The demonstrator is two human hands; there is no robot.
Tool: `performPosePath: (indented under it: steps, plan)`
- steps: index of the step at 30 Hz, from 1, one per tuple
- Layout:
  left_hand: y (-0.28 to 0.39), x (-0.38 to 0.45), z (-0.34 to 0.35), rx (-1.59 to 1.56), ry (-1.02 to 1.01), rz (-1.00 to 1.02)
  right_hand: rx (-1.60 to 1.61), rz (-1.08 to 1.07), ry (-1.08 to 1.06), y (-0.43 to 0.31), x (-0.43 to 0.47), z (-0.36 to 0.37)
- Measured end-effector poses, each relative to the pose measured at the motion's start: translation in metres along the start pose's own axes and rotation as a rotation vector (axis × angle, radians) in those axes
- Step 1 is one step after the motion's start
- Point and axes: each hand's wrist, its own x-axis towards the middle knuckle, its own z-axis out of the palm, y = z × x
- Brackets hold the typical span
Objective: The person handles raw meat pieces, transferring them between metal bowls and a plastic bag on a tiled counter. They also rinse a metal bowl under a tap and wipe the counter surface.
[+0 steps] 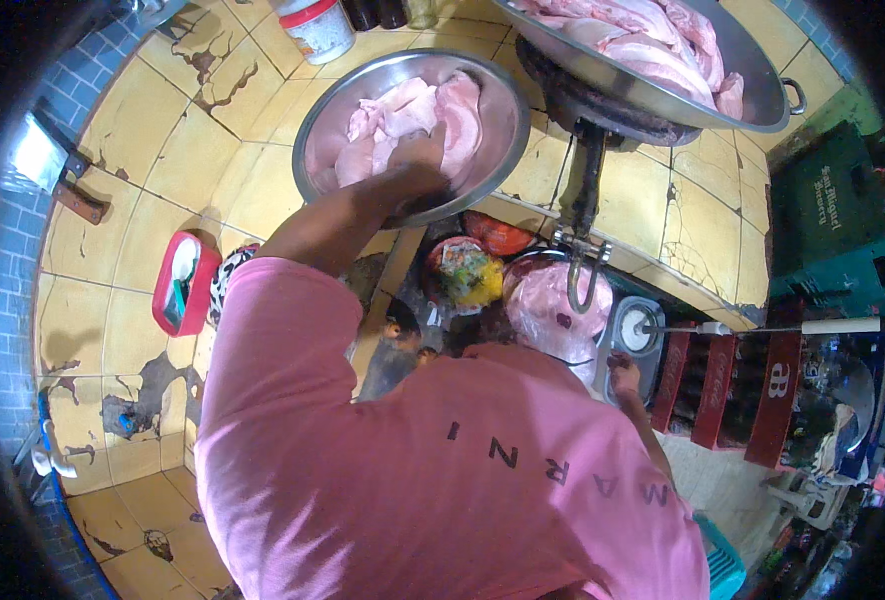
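My left hand [418, 161] reaches into a steel basin [514, 120] and touches pale raw meat pieces [405, 112]. Its fingers are partly hidden, so I cannot tell whether they grip a piece. Lower right, my right hand [622, 373] is at the side of a grey plastic tub [652, 360]. A round patch of white matter [636, 330] shows inside the tub, and a long-handled utensil [682, 328] reaches into it. How the right fingers are set is too small to see. Beside the tub lies pinkish content in a clear plastic bag [555, 307].
A large wok [757, 112] heaped with raw meat [660, 45] stands on a burner [562, 97]; its pipe [585, 180] juts towards me. A cleaver [75, 184] is at far left, near a red plastic container [165, 292]. Crates [720, 390] stand at right.
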Motion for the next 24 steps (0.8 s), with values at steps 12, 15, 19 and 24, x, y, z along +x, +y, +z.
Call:
performPosePath:
  steps: [12,15,19,24]
  plan:
    - [-0.008,0.001,-0.060,-1.180,0.439,-0.338,-0.312,-0.153,-0.034,0.212,-0.023,0.087]
    - [-0.007,-0.015,-0.101,-1.460,0.679,-0.175,-0.082,0.037,0.020,0.244,-0.030,0.076]
    - [-0.008,-0.027,-0.165,-1.747,0.904,0.014,0.096,0.092,0.115,0.207,-0.041,0.044]
    - [0.017,-0.027,-0.243,-1.659,1.207,0.348,0.399,0.076,0.170,0.110,-0.050,0.031]
